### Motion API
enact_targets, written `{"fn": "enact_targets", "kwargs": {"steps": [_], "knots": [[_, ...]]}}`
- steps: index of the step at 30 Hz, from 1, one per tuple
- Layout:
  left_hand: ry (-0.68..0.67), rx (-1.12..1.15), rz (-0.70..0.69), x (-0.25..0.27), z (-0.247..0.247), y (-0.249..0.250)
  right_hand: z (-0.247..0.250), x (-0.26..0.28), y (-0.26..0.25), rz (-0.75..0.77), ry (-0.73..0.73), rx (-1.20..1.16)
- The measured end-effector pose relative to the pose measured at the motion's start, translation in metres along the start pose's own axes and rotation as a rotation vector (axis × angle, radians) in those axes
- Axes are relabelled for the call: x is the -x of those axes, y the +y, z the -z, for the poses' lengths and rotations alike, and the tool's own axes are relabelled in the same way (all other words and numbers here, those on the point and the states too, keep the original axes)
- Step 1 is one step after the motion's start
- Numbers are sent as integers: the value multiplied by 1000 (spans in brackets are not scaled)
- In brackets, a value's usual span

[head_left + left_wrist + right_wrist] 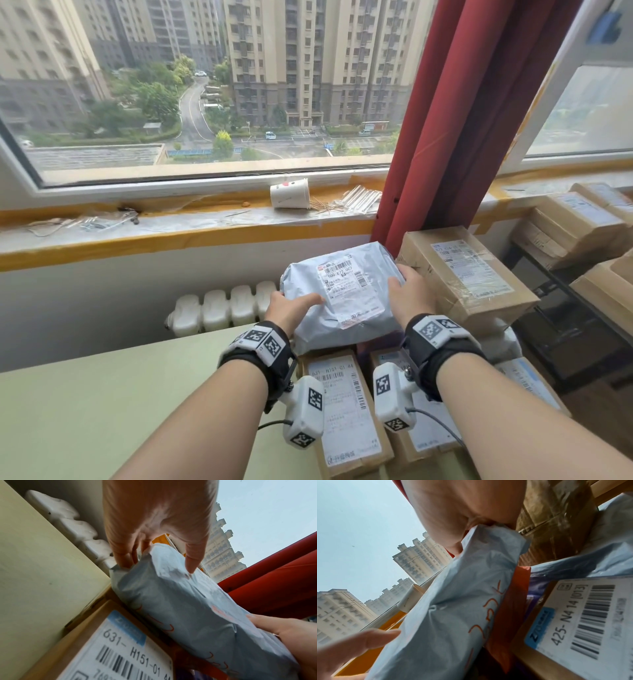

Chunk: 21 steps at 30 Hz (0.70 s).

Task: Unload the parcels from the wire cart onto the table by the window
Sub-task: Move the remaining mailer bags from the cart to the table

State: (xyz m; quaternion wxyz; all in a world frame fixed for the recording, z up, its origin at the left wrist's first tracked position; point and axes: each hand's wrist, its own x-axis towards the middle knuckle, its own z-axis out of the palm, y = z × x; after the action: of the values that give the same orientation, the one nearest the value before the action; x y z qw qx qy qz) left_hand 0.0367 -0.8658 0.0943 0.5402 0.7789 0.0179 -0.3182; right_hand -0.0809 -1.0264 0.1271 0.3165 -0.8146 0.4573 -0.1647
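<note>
**Grey mailer held over the boxes**

Near us, our left hand [291,310] and right hand [409,294] grasp a grey poly mailer [346,294], fingers [193,559] curled round its edges, above labelled cardboard boxes [346,411] beside the green bench [102,394]. Only the wrist views show orange scrawl underneath. Its white label faces up.

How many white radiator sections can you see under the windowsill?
4 radiator sections, side by side below the windowsill: leftmost, next, third, fourth beside the grey parcel. More may be hidden behind the parcel.
</note>
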Motion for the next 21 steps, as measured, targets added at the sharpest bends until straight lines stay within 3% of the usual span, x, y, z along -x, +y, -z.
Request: {"fn": "enact_targets", "kwargs": {"steps": [5,11,16,21], "knots": [[72,-83,-5,4,2,1,4,6,2,19,7,14],[71,-44,-3,9,6,0,11,17,0,19,35,7],[56,-80,-22,16,22,4,24,28,-11,111,136,5],[56,-58,-52,35,51,14,31,42,-32,155,128,-55]]}}
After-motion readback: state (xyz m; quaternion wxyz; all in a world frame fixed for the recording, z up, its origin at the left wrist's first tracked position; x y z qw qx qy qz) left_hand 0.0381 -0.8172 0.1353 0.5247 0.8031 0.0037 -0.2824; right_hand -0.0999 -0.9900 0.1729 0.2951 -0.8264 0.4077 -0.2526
